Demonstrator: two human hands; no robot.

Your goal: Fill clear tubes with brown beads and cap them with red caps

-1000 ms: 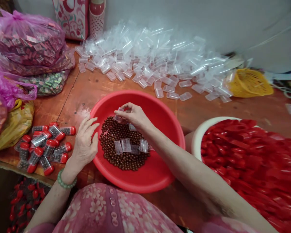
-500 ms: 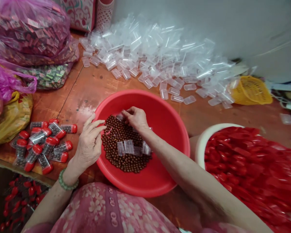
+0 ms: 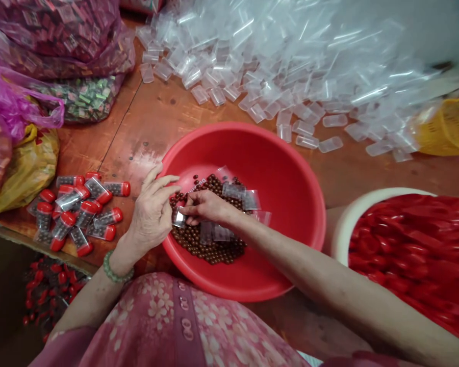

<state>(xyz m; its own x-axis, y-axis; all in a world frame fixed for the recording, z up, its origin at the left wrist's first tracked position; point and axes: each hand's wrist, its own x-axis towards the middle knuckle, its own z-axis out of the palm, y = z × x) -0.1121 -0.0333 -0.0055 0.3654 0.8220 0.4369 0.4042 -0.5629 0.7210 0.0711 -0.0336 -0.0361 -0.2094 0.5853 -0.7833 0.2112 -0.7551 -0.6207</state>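
My right hand (image 3: 208,206) is inside a red basin (image 3: 283,173), fingers pinched on a small clear plastic case (image 3: 179,218) just above brown beads (image 3: 214,252). My left hand (image 3: 151,209), a green bead bracelet on its wrist, rests at the basin's left rim with its fingers stretched out over the edge, close to that case. Whether its thumb touches the case I cannot tell. More clear cases (image 3: 235,191) lie on the beads, to the right of my right hand and partly behind it.
Bead-filled cases with red caps (image 3: 87,211) lie in a pile at left. Clear cases (image 3: 260,86) heap along the back, beside a yellow basket (image 3: 449,127). A white tub (image 3: 342,239) of red caps (image 3: 405,260) stands at right. Stuffed plastic bags (image 3: 61,46) fill the back left.
My right hand has moved down and toward my left hand with the clear case. Beads and cases in the basin have shifted, baring some of its bottom. The view has tilted down slightly.
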